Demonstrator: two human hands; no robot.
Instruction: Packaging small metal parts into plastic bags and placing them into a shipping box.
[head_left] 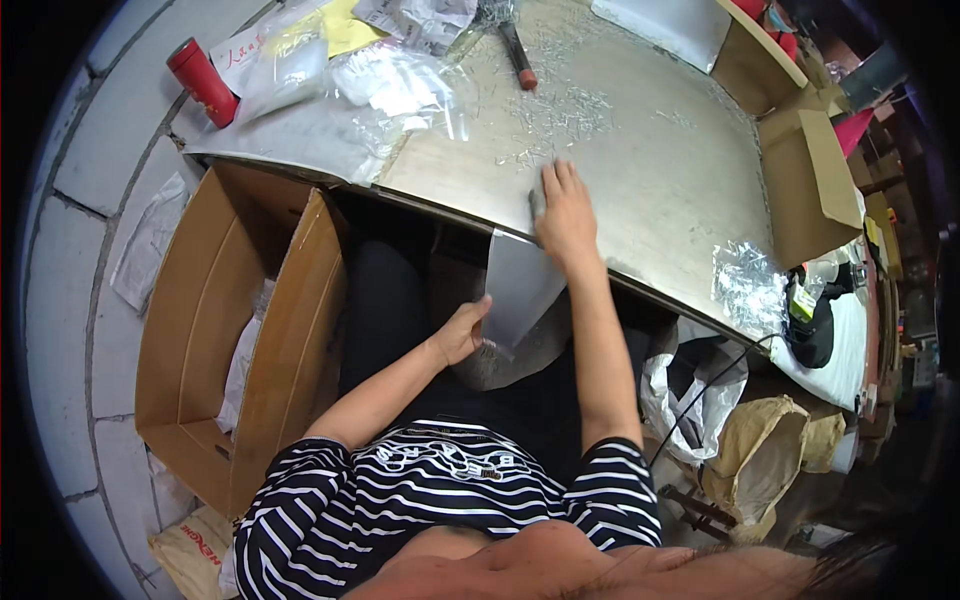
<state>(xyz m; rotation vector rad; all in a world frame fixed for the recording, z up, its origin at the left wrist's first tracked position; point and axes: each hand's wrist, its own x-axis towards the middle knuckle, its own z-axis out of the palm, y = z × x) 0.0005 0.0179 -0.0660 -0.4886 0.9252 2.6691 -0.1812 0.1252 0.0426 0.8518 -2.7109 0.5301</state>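
Observation:
Below the table's front edge, my left hand [465, 331] is closed on the side of a translucent plastic bag [520, 285]. The bag hangs from the edge over my lap, and a few small shiny pieces show at its lower corner. My right hand [567, 212] lies on the metal tabletop [665, 195] just above the bag, its fingers stretched forward. A small dark grey piece [537, 204] shows beside its thumb; whether the hand grips it I cannot tell. Beyond my fingertips are scattered thin, shiny metal pins [570, 115], possibly nails.
A tool with a black handle and red end [518, 60] lies at the back. Clear plastic bags [395, 85] and a red cylinder [203, 82] are at left. An open cardboard box [285, 370] stands left of my legs. A pin pile [748, 288] lies right.

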